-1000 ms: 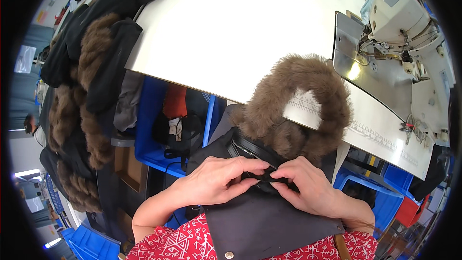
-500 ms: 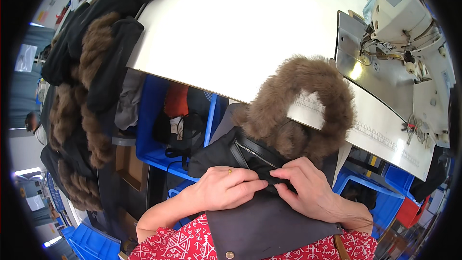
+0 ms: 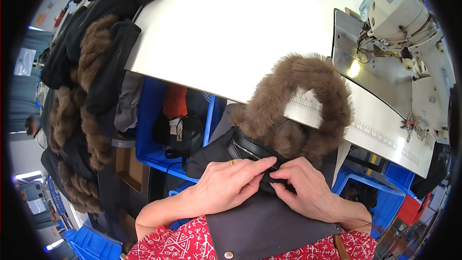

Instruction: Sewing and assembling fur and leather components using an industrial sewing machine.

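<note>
A black fabric piece (image 3: 211,155) with a brown fur loop (image 3: 274,86) lies over my lap, its fur part resting on the table's front edge. A metal zipper (image 3: 246,150) with glossy black edging runs across it. My left hand (image 3: 225,184) is closed on the fabric just below the zipper, its index finger stretched along the zipper's right end. Beside it, nearly touching, my right hand (image 3: 308,190) pinches a black fold between thumb and fingers. The exact bit under the fingertips is hidden. Below both hands spreads a dark grey apron (image 3: 269,226).
A white table (image 3: 216,24) stands ahead, with a sewing machine (image 3: 397,9) at its right and red-handled snips (image 3: 410,123) nearby. Black items with brown fur (image 3: 94,38) are heaped at left. Blue bins (image 3: 149,135) holding cloth sit under the table.
My left hand has shifted up and right, its index finger now reaching higher across the zipper's end. My right hand keeps its pinch with little movement.
</note>
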Tool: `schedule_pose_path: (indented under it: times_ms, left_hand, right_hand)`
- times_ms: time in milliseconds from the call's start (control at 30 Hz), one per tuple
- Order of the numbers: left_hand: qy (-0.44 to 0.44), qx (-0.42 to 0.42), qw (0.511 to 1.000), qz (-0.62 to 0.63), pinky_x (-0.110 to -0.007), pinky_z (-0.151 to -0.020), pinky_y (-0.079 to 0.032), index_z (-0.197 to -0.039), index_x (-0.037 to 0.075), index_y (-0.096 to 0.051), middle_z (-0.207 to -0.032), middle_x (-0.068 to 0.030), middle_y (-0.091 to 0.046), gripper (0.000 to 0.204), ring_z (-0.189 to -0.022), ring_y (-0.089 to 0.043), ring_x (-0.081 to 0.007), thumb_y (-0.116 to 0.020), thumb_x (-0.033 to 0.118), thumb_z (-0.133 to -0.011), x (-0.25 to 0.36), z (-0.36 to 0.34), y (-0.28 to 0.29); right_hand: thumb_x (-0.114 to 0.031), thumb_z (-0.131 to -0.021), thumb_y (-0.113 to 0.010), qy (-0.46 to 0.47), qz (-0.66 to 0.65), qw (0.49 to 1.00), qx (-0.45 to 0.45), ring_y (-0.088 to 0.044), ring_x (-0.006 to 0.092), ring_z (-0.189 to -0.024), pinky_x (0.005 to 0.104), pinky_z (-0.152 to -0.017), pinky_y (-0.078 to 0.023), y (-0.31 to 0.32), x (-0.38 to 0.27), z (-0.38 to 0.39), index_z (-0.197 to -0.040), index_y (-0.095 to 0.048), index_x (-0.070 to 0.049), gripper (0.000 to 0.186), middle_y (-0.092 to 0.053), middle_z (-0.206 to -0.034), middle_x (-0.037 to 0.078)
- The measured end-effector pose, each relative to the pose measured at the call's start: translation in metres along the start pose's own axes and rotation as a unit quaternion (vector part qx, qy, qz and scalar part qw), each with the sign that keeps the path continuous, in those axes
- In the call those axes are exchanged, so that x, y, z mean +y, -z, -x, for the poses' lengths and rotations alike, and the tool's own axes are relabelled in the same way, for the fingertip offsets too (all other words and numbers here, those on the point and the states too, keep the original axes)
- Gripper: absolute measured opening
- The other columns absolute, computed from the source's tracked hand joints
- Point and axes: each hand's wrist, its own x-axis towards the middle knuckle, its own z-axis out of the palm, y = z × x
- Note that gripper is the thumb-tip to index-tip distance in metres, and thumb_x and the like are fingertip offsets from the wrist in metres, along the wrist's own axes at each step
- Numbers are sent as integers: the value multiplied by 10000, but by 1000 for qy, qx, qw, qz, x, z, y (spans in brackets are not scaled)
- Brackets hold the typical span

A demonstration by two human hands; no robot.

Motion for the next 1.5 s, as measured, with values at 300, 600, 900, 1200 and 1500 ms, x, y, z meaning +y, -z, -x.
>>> schedule_pose_path:
  times_ms: [300, 600, 900, 1200, 1500]
  left_hand:
    - [186, -79, 895, 398, -188, -550, -415, -1064, 66, -518, -840, -5, -631, 297, -583, -468, 0, -618, -101, -839, -9, 10, 8]
    - [252, -142, 886, 361, -188, -555, -414, -1093, 57, -592, -890, -33, -616, 306, -618, -491, -5, -746, 56, -829, -8, -5, 19]
    - [112, -90, 987, 77, -228, -484, -449, -998, 47, -681, -825, -25, -594, 318, -542, -538, -71, -847, 185, -764, 3, -9, 11]
    - [48, -67, 995, 63, -314, -528, -518, -997, 56, -655, -896, -69, -650, 178, -639, -651, -230, -730, 93, -840, -2, -7, 7]
    - [99, -134, 979, 116, -297, -533, -499, -1040, 45, -657, -872, -59, -647, 218, -609, -630, -187, -741, 105, -847, -3, -15, 18]
  right_hand:
    - [-4, -749, -748, -46, -37, 998, -32, -599, 267, -821, 338, -658, -513, 10, -3, -3, -1102, -584, -31, 390, -573, -912, 93]
    - [-42, -784, -726, -73, -114, 988, -80, -589, 237, -780, 309, -657, -508, 13, 15, -10, -1039, -645, -76, 270, -555, -915, 75]
    - [-45, -862, -686, -116, -195, 968, -104, -623, 163, -751, 269, -610, -532, 21, 16, -15, -1048, -679, -61, 187, -612, -928, 56]
    - [-115, -857, -701, 18, -15, 998, -66, -597, 211, -829, 308, -608, -518, 22, 21, -18, -922, -650, -84, 88, -584, -945, 39]
    - [-134, -852, -697, -4, -92, 986, -140, -596, 225, -867, 346, -664, -520, 30, 31, -20, -992, -630, -81, 164, -547, -973, 53]
